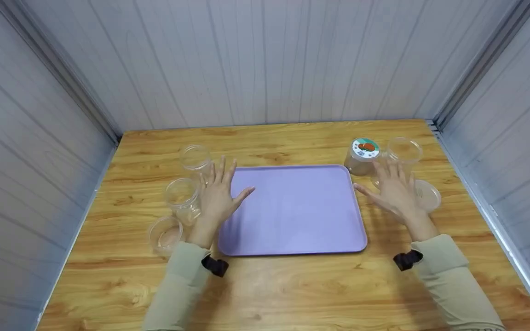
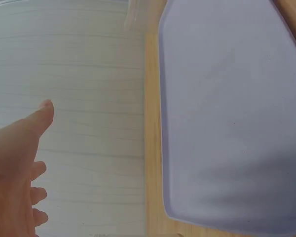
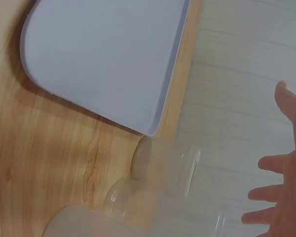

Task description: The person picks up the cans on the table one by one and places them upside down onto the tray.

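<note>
A purple tray (image 1: 292,207) lies flat near the middle of the wood-grain desk (image 1: 283,294), between the person's two hands, its raised rim running round rounded corners. The left hand (image 1: 217,197) hovers at the tray's left side, fingers straight and spread, the thumb reaching over the surface; its grip is released and holds nothing. Three transparent round tubs stand to the left of the tray in a slanting row: the far tub (image 1: 195,156), the middle tub (image 1: 180,191) and the near tub (image 1: 164,235), the middle one just beside the left hand and partly covered by it. The right hand (image 1: 394,193) hovers just beyond the tray's right edge, also with a released grip, fingers fanned and thumb pointing toward the tray. Near its fingertips, by the tray's far right corner, stands a lidded tub (image 1: 361,158) with a round green and white label (image 1: 365,148) bearing an orange-brown picture. Just right of that is a transparent container (image 1: 404,149), and nearer the person a whitish-topped container (image 1: 428,195), both partly behind the right hand in the head view. The right wrist view shows a gap between the fingers and these containers. Both arms wear pale sleeves (image 1: 449,271), and pale panelled walls (image 1: 283,64) enclose the desk.
</note>
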Demonstrator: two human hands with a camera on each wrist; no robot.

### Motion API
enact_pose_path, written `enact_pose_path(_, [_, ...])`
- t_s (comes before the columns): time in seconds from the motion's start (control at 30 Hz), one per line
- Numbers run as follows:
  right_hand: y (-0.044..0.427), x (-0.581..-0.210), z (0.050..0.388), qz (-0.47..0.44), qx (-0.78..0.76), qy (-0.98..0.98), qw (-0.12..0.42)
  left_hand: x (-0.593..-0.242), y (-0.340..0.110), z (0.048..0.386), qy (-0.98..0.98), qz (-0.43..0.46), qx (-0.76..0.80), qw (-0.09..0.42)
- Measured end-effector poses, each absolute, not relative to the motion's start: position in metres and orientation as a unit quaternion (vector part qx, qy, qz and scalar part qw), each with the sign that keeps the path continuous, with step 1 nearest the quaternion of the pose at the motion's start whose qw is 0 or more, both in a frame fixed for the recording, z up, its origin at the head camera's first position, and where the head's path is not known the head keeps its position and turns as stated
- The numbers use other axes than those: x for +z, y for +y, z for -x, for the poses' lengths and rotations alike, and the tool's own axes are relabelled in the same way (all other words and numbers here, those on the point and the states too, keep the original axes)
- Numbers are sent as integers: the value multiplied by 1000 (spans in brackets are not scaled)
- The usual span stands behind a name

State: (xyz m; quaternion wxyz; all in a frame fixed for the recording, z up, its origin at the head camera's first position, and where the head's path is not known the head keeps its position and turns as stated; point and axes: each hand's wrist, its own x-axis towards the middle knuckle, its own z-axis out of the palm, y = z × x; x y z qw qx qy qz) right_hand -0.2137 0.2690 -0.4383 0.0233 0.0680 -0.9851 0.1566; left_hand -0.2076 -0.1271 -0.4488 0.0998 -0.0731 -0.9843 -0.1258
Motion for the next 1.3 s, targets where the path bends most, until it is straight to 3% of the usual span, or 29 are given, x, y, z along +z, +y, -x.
enact_pose_path(0.27, [274, -442, 212, -59, 167, -983, 42, -450, -126, 203, -979, 75, -147, 122])
enact_pose_path(0.47, [279, -445, 211, -62, 187, -976, 93, -454, -124, 201, -971, 72, -174, 146])
enact_pose_path(0.93, [292, -452, 210, -58, 209, -958, 187, -465, -119, 193, -929, 103, -240, 262])
enact_pose_path(1.3, [308, -454, 207, -33, 192, -972, 133, -471, -114, 187, -908, 102, -277, 297])
